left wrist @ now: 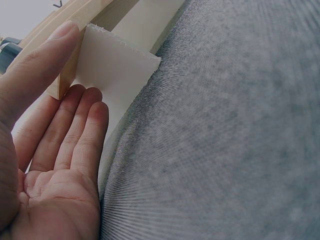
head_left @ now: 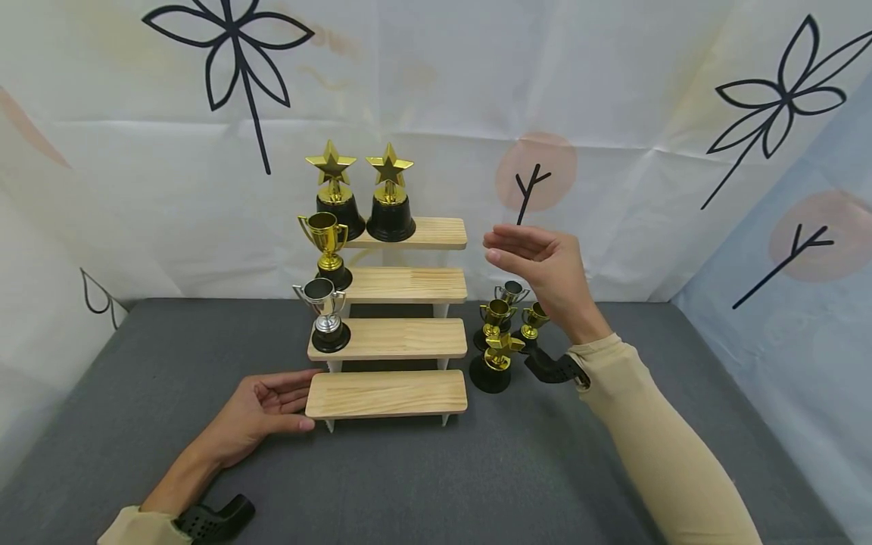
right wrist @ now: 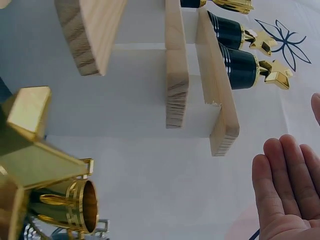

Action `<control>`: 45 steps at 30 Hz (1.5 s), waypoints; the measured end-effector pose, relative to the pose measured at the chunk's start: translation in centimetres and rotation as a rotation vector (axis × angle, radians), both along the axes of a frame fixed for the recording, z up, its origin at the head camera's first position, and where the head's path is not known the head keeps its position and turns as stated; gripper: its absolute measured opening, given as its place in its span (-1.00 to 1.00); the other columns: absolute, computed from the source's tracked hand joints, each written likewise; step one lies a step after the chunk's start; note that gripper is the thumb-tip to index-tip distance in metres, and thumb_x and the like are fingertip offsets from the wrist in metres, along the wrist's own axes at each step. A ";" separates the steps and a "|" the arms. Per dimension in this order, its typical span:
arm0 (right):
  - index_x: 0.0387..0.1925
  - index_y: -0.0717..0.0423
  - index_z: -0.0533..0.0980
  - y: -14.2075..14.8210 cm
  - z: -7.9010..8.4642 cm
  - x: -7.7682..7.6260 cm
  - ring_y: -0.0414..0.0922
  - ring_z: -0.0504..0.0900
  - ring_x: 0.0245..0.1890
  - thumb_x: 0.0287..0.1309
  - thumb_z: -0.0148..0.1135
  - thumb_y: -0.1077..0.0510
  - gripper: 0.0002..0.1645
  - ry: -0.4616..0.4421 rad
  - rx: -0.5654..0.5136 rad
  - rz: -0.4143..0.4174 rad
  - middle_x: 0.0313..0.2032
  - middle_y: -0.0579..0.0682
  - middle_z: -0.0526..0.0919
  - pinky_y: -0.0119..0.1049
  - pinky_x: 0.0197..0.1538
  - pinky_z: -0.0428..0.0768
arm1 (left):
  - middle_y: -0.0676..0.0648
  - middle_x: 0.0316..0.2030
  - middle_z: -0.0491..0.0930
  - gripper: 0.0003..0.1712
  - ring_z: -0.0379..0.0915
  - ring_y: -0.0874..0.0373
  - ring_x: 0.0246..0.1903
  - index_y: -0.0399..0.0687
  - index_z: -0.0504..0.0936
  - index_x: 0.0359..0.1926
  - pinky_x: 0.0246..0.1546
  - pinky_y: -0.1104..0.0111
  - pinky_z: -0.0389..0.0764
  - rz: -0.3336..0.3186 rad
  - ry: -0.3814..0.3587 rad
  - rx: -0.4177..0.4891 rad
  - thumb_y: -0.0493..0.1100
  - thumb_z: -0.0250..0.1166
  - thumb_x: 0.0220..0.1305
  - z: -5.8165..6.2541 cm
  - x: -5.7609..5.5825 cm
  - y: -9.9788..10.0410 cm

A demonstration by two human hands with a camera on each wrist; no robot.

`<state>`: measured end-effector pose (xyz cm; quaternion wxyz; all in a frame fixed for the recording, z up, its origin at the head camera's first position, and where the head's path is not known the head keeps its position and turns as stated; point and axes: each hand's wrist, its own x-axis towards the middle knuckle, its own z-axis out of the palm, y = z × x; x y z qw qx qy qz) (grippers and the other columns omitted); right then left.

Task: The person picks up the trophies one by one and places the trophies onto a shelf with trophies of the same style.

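A four-tier wooden display stand [head_left: 388, 393] stands on the dark grey table. My left hand [head_left: 248, 412] is at the left end of its lowest board, fingers extended, fingertips right at the board's end and white side support [left wrist: 112, 67]. My right hand [head_left: 545, 269] hangs in the air right of the upper boards, fingers straight and nothing in it. Two gold star trophies [head_left: 390, 197] stand on the top board. At the left ends of the boards below are a gold cup trophy [head_left: 327, 238] and, one tier lower, a silver cup trophy [head_left: 325, 306].
Right of the stand, below my right hand, a cluster stands on the table: a gold star trophy [head_left: 499, 356], two gold cups [head_left: 495, 316] and a silver-looking cup [head_left: 511, 291]. A white patterned cloth [head_left: 422, 76] hangs behind the table.
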<state>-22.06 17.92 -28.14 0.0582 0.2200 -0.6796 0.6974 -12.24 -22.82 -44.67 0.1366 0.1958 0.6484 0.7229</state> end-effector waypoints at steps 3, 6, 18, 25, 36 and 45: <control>0.15 0.36 0.58 0.4 -0.6 0.4 -0.06 0.73 -0.01 0.16 0.37 0.48 -0.51 -0.005 0.010 -0.009 -0.08 0.00 0.77 -0.18 0.14 0.70 | 0.00 0.24 0.55 -0.14 0.53 0.14 0.19 -0.72 0.18 0.36 0.16 0.23 0.62 -0.001 -0.003 0.004 -0.57 0.41 0.10 0.0 0.0 0.0; 0.16 0.37 0.57 0.9 -1.2 0.7 -0.05 0.72 0.01 0.16 0.38 0.46 -0.50 -0.008 0.025 -0.022 -0.07 -0.01 0.77 -0.18 0.14 0.70 | -0.11 0.26 0.53 -0.15 0.53 0.14 0.19 -0.73 0.18 0.36 0.16 0.24 0.62 0.002 0.004 0.001 -0.58 0.40 0.11 0.0 0.0 0.0; 0.14 0.34 0.59 2.3 -3.6 2.2 -0.06 0.73 0.00 0.17 0.40 0.43 -0.53 -0.024 0.073 -0.069 -0.06 -0.03 0.76 -0.23 0.10 0.72 | -0.22 0.28 0.50 -0.17 0.54 0.13 0.18 -0.73 0.18 0.36 0.16 0.25 0.63 0.005 0.007 -0.001 -0.58 0.38 0.13 0.2 0.2 0.0; 0.15 0.37 0.58 2.8 -4.6 3.0 -0.11 0.73 -0.02 0.17 0.40 0.43 -0.52 -0.031 0.088 -0.091 -0.07 -0.04 0.77 -0.29 0.09 0.72 | -0.12 0.26 0.53 -0.18 0.54 0.12 0.19 -0.75 0.17 0.35 0.16 0.25 0.62 -0.012 0.016 0.025 -0.60 0.37 0.13 0.2 0.3 0.0; 0.16 0.45 0.54 3.5 -6.0 4.0 -0.14 0.72 0.00 0.17 0.38 0.46 -0.51 -0.059 0.054 -0.087 -0.05 -0.02 0.76 -0.28 0.12 0.70 | -0.32 0.28 0.48 -0.17 0.55 0.12 0.18 -0.74 0.19 0.35 0.16 0.25 0.62 0.013 0.008 -0.003 -0.58 0.40 0.11 0.3 0.2 0.1; 0.17 0.56 0.49 4.0 -6.8 4.7 -0.17 0.71 0.00 0.19 0.41 0.40 -0.46 -0.089 0.100 -0.125 -0.06 -0.05 0.77 -0.32 0.13 0.69 | -0.30 0.26 0.50 -0.17 0.56 0.14 0.17 -0.76 0.20 0.33 0.16 0.28 0.62 0.026 0.016 -0.010 -0.58 0.42 0.09 0.4 0.2 0.1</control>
